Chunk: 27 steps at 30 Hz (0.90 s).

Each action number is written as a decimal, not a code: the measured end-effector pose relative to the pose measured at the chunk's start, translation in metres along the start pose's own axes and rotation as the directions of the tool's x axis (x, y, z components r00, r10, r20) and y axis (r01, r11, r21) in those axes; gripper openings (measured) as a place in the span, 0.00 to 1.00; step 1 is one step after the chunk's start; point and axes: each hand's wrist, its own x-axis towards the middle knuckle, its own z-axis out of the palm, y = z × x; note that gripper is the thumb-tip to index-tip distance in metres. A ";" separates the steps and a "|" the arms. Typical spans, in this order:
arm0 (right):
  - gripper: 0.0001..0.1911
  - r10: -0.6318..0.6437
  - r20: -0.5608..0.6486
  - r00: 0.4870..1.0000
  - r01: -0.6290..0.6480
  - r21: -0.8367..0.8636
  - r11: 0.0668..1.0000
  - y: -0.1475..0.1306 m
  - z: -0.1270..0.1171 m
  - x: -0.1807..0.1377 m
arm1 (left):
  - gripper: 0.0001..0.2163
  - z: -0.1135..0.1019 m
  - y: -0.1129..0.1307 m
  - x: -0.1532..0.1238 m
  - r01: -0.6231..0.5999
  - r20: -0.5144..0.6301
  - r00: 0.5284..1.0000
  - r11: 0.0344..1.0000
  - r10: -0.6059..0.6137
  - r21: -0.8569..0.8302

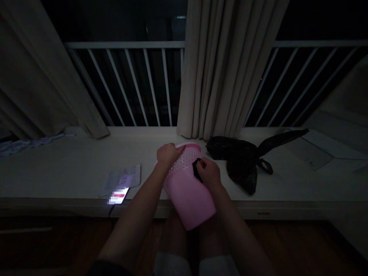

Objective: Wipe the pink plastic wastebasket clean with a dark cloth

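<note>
A pink plastic wastebasket (191,195) with a honeycomb lattice near its rim lies tilted, its mouth toward the window and its base toward my lap. My left hand (169,154) grips the rim at the upper left. In my right hand (209,172) a small black cloth (197,168) is pinched, pressed against the basket's right side just below the lattice. The inside of the basket is hidden. To the right of it lies a black plastic bag (244,170), its handles spread out on the sill.
On the pale window sill (71,165), a lit phone (120,196) with a cable sits at the front edge beside some paper (126,178). Beige curtains (212,69) and a white railing (129,45) stand behind. A flat whitish item (330,147) lies at the right.
</note>
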 end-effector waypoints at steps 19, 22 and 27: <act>0.13 0.009 -0.030 1.000 -0.009 -0.012 1.000 -0.001 0.000 -0.001 | 0.36 -0.003 0.000 -0.003 0.014 0.014 1.000 1.000 -0.014 0.004; 0.13 -0.099 0.003 0.995 0.099 -0.008 0.995 0.000 0.000 -0.003 | 0.36 -0.003 -0.001 -0.003 0.011 -0.001 1.000 1.000 -0.011 0.007; 0.12 -0.246 0.040 0.968 0.246 0.000 0.969 -0.001 0.000 -0.005 | 0.35 -0.004 -0.001 -0.004 0.015 0.017 1.000 1.000 -0.015 0.007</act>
